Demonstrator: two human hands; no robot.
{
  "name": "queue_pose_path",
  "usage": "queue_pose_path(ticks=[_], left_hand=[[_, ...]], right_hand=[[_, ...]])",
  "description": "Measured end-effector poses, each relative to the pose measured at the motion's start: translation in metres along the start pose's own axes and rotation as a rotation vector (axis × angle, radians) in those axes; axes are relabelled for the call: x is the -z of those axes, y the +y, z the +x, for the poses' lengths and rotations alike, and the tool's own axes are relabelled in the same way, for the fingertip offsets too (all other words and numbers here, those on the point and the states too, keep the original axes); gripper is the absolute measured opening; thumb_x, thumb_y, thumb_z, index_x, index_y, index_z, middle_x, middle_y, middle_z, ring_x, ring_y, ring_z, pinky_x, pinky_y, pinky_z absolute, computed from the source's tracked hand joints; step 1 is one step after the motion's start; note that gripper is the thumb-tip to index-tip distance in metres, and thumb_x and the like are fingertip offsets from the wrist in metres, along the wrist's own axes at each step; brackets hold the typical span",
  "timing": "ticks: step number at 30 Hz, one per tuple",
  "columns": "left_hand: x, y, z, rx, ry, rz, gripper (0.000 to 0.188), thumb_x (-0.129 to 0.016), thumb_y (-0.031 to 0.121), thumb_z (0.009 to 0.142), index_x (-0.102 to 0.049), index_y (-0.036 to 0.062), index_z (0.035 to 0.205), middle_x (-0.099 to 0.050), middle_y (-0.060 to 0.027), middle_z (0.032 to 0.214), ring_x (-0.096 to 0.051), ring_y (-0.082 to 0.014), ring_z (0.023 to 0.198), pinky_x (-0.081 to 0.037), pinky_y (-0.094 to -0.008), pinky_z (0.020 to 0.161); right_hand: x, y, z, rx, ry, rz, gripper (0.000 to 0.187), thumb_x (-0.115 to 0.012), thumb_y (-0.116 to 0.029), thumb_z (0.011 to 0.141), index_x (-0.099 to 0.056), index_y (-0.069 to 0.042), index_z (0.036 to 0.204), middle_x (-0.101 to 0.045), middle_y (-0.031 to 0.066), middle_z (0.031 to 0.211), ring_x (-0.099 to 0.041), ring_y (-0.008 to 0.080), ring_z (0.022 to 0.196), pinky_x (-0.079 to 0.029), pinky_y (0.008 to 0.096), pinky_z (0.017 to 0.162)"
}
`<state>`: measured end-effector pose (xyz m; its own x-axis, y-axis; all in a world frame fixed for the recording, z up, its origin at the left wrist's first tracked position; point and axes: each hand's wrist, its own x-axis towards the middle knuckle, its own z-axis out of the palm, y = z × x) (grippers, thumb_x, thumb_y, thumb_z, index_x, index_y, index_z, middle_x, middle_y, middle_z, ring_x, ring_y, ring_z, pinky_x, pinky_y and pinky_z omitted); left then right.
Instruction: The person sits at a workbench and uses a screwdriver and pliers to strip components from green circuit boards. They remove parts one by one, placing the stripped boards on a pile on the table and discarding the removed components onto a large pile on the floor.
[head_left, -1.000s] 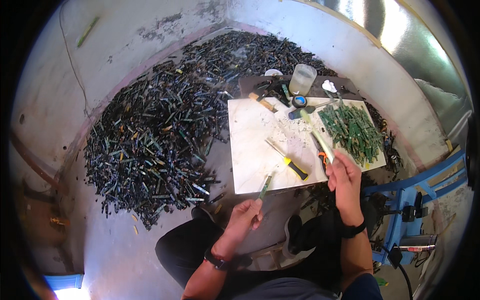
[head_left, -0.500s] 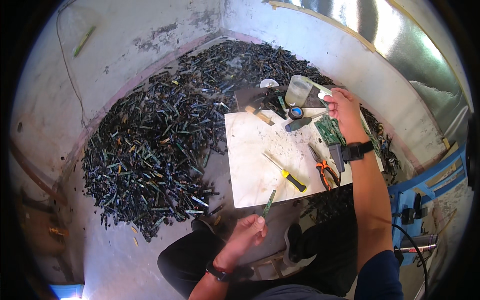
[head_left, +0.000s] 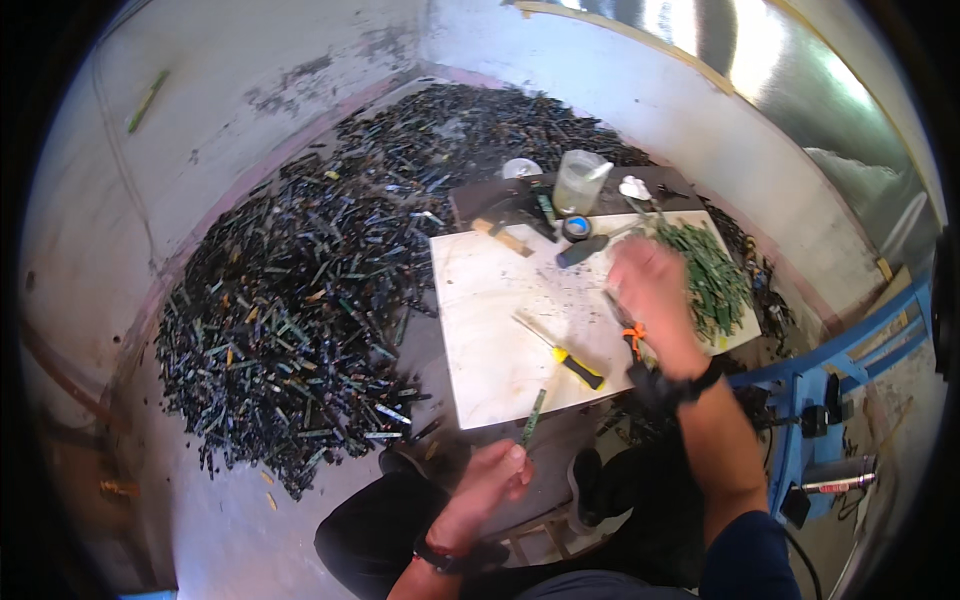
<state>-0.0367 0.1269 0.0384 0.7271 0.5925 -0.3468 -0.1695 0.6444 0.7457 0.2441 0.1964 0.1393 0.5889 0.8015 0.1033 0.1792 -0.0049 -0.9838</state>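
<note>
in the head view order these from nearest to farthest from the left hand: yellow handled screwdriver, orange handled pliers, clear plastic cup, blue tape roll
From the left hand, which holds a thin green strip:
1. Yellow-handled screwdriver, on the near part of the white board, just up and right of the hand.
2. Orange-handled pliers, further right, beside the right hand.
3. Blue tape roll, at the board's far edge.
4. Clear plastic cup, just beyond the tape, farthest.

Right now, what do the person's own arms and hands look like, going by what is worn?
Both hands are bare, no gloves. The left hand has a dark band at the wrist. The right hand, motion-blurred, has a black wrist strap, and a dark blue sleeve covers that upper arm. Both forearms are uncovered.
</note>
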Motion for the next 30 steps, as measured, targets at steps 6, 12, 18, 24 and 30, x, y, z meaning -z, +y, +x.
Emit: queue_pose_path(ticks=[6,12,18,24,30], left_hand=[[-0.008,-0.011,-0.001,0.053,-0.037,0.042,0.04,-0.058,0.041,0.094,-0.053,0.0078,0.072,-0.054,-0.005,0.064,-0.047,-0.0112,0.052,-0.035,-0.0227,0.047],[-0.023,-0.021,0.0,0.128,-0.173,0.266,0.04,-0.061,0.041,0.092,-0.057,0.005,0.076,-0.058,-0.0039,0.068,-0.05,-0.0094,0.055,-0.039,-0.0226,0.051],[-0.026,-0.025,-0.001,0.151,-0.215,0.359,0.042,-0.061,0.043,0.091,-0.06,0.0038,0.076,-0.058,-0.0029,0.068,-0.05,-0.0096,0.057,-0.039,-0.0236,0.054],[-0.021,-0.026,0.001,0.13,-0.141,0.359,0.04,-0.058,0.039,0.094,-0.059,0.0039,0.075,-0.056,-0.0023,0.067,-0.049,-0.0093,0.056,-0.039,-0.0233,0.053],[-0.023,-0.03,0.006,0.144,-0.246,0.429,0.033,-0.057,0.028,0.096,-0.058,0.0038,0.074,-0.053,0.0005,0.063,-0.047,-0.0067,0.055,-0.036,-0.023,0.05]], right_hand=[[0.005,0.018,-0.142,-0.36,-0.552,0.021,0.029,-0.055,-0.03,0.098,-0.064,-0.002,0.098,-0.058,-0.0007,0.07,-0.049,0.0046,0.056,-0.039,0.0198,0.05],[0.028,0.022,-0.16,-0.396,-0.477,0.05,0.025,-0.058,-0.025,0.096,-0.064,-0.002,0.093,-0.059,-0.0001,0.069,-0.048,0.0046,0.053,-0.038,0.0199,0.048],[0.044,0.029,-0.149,-0.439,-0.464,0.041,0.016,-0.058,-0.017,0.093,-0.064,-0.002,0.093,-0.061,0.0008,0.068,-0.05,0.0044,0.051,-0.039,0.0187,0.046],[0.063,0.024,-0.128,-0.423,-0.505,-0.087,0.025,-0.061,-0.025,0.092,-0.063,-0.001,0.099,-0.063,0.0013,0.074,-0.054,0.0054,0.056,-0.042,0.0199,0.047],[0.041,0.037,-0.147,-0.353,-0.679,-0.181,0.037,-0.06,-0.035,0.092,-0.059,0.001,0.085,-0.056,0.0057,0.062,-0.053,0.0098,0.056,-0.042,0.0273,0.051]])
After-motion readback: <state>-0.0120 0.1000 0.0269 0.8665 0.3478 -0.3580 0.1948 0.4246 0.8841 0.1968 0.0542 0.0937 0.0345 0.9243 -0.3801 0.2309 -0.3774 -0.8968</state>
